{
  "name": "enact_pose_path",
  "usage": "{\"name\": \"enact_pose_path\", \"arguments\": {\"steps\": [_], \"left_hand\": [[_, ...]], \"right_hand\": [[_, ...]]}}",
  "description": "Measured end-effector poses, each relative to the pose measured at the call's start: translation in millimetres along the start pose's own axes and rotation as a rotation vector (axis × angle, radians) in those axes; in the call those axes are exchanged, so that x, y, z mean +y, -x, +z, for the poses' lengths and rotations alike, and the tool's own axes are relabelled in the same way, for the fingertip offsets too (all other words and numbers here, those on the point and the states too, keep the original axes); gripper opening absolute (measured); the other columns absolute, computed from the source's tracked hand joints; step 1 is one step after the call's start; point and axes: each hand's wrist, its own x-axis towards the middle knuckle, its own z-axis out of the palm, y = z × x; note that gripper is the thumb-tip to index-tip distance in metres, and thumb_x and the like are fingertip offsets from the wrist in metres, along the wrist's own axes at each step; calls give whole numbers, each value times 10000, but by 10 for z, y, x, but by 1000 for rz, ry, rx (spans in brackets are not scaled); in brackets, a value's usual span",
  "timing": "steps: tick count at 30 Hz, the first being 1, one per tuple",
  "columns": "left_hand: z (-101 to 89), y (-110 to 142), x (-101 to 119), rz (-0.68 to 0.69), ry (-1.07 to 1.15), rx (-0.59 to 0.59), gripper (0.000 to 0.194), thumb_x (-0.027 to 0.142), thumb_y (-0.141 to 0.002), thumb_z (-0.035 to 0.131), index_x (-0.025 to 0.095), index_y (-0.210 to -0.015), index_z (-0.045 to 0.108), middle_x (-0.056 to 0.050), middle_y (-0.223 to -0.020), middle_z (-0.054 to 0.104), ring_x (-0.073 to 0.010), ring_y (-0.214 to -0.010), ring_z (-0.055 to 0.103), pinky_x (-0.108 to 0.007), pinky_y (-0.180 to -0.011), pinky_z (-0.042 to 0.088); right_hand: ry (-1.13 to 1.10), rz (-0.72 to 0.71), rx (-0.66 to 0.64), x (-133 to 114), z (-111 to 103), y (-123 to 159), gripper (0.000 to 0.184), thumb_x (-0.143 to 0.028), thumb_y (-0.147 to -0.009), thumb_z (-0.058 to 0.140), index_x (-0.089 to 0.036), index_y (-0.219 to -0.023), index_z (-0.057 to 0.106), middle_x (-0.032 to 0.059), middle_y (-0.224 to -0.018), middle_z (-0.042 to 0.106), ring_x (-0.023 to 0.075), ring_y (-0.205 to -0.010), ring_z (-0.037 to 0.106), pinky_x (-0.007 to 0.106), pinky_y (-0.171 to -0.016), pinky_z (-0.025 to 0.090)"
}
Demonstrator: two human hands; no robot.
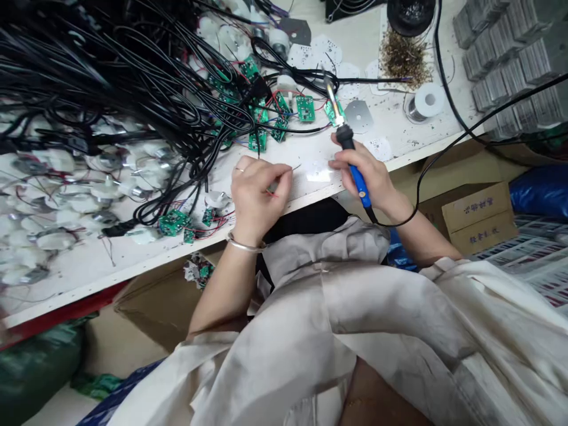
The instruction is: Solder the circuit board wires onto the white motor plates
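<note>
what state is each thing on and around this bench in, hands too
left hand: fingers curled shut, thin red wire showing between them
right hand: gripping soldering iron
soldering iron: held, tip raised, pointing away from the person; hot or cold unclear
solder spool: hub hole up, wire wound on
black cables: tangled heap
green circuit boards: scattered, several wired
gray plates: stacked in rows

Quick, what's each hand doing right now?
Left hand: closed, with a bit of red wire peeking out; anything else inside is hidden.
Right hand: closed around the blue handle of the soldering iron.
</note>
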Motion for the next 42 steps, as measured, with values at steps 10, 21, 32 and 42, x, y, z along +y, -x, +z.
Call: {"name": "enact_pose_path", "arguments": {"steps": [10, 21, 32, 42], "left_hand": [[340, 170, 58, 138, -86, -2, 77, 255, -944, 604, 255, -868, 609, 22, -980, 751, -213, -1062, 669, -500, -1010, 432], [451, 98, 9, -22, 74, -165, 115, 229, -951, 526, 223, -857, 593, -14, -1138, 752, -235, -1187, 674, -632, -1235, 308], [316, 198, -139, 107, 88, -165, 94, 243, -969, 551, 244, -883, 590, 10, -1171, 750, -217, -1162, 685, -595, -1192, 392], [330, 174, -149, 9, 69, -169, 80, 226, -925, 544, 244, -875, 604, 6, -1025, 755, -224, -1038, 691, -602, -1157, 414]], "right_hand": [[249, -138, 89, -386, 342, 200, 361, -224, -1016, 438, -264, -1362, 532, 92, -1266, 692, 151, -1040, 754, 274, -900, 645], [211, -156, -31, -58, 183, 211, 302, -252, -997, 452, -294, -1248, 615, 34, -1276, 714, 184, -1186, 708, 344, -977, 634], [333, -311, 122, -170, 330, 216, 339, -158, -972, 436, -287, -1254, 574, 49, -1128, 725, 153, -1050, 728, 283, -864, 630], [-1, -234, 220, -234, 110, 217, 481, -606, -992, 410, -267, -1285, 585, 62, -919, 731, 216, -851, 737, 420, -784, 621]]}}
